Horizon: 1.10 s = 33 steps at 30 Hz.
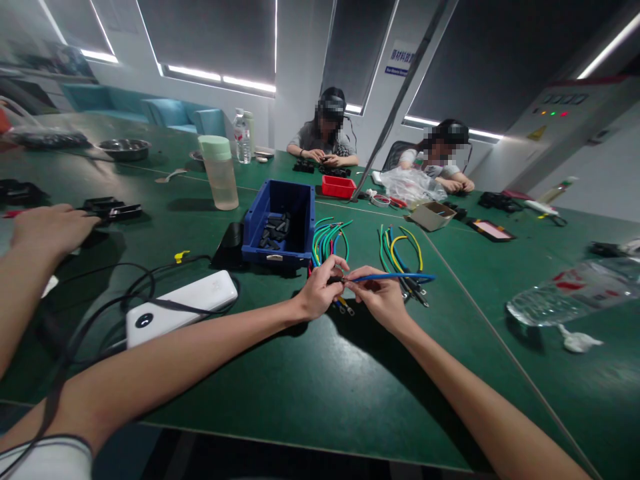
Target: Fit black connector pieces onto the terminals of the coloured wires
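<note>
Between the fingers of my left hand [317, 293] is a small black sleeve [335, 281], partly hidden by the fingertips. My right hand [381, 301] pinches a blue wire [400, 276] close to its left end, and its long part sticks out to the right. The fingertips of both hands meet where wire and sleeve come together; whether the wire is inside the sleeve I cannot tell. Behind my hands lie a bundle of mostly green wires [327, 233] and a second bundle of green, blue and yellow wires [384, 248] with metal ring ends.
A blue bin [253, 227] holds several black sleeves [275, 230]. To the left are a white power bank [183, 305] with black cables, a tumbler [220, 177] and another person's hand [53, 230]. A plastic bottle [575, 293] lies at right. Two people sit across the table.
</note>
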Tool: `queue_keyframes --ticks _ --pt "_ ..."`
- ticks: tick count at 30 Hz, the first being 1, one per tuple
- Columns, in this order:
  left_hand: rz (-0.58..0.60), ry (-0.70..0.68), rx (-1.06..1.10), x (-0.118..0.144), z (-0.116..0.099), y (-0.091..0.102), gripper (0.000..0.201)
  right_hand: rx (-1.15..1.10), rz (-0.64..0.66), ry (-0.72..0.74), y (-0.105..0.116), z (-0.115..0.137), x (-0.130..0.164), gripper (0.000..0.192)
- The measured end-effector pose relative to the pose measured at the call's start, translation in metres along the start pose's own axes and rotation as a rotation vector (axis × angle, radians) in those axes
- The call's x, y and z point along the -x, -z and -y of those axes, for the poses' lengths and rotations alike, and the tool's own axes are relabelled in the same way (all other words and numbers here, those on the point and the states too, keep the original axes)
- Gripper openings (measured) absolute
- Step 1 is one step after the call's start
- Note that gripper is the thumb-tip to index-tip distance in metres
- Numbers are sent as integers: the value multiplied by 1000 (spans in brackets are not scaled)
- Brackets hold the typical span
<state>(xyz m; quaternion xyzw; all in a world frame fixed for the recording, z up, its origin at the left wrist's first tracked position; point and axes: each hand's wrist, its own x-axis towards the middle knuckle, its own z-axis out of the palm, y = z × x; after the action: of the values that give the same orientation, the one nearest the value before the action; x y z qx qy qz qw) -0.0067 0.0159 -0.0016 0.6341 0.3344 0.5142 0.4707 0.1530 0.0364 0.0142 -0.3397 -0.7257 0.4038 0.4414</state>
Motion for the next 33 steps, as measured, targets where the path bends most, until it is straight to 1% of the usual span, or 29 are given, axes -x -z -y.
queue_keyframes --ticks 2,5,8,10,12,16,19,24,28,33 --pt "7 -21 -22 1 -1 0 26 18 9 27 0 -1 1 12" --pt "20 -105 -134 3 -4 -1 25 15 14 47 0 -2 2 11" --pt "11 -190 -225 6 -8 -2 27 -17 -3 17 -1 -2 1 14" --pt "8 -209 -252 6 -9 -3 29 -36 -9 -8 -2 -1 0 16" --pt "2 -203 -269 6 -8 -4 30 -42 -15 -30 -3 0 0 18" --pt "-36 -128 -309 4 -4 -4 32 -82 -18 -102 -5 3 1 22" --pt "-56 -96 -345 4 -3 -4 33 -125 -4 -115 -7 4 4 25" --pt "-85 -104 -410 6 -6 -5 34 -166 -98 -107 -11 1 8 24" --pt "-73 -130 -408 7 -5 -6 38 -116 -76 -73 -11 2 8 22" --pt "-33 -180 -399 8 -2 -5 42 -106 -95 -30 -12 5 9 19"
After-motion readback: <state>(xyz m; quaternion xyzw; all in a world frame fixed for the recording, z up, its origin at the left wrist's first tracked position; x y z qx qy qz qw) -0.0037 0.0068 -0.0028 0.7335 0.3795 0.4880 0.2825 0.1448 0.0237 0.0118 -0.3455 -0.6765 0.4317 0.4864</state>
